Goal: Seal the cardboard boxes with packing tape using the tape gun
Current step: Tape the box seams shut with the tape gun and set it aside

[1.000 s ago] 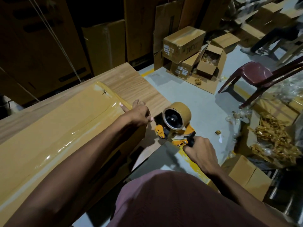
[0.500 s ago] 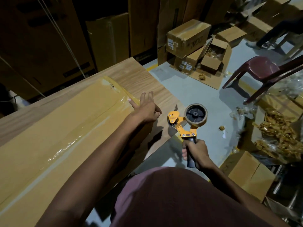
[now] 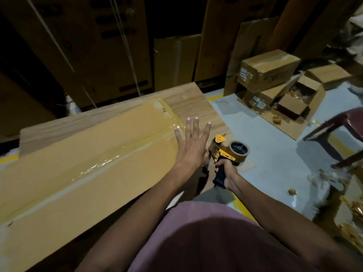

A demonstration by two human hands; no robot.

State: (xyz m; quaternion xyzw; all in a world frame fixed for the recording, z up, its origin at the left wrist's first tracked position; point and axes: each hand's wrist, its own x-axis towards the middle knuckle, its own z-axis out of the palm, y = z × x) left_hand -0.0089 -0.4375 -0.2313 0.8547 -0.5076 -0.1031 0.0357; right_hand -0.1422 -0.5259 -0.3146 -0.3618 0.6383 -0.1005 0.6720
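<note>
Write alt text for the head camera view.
A person's left hand spreads open over the end of a long taped cardboard box on a wooden table, while the right hand grips an orange tape gun beside it. Cardboard boxes sit on the floor behind.

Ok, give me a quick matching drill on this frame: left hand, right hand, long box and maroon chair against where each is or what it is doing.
Things:
1. left hand
2. right hand
3. long cardboard box
4. maroon chair

States:
A. stands on the floor at far right
B. grips the tape gun handle
C. lies taped on the wooden table
D. fingers spread at the box's end

Pairs: 1-D, 2-B, 3-C, 4-A
</note>
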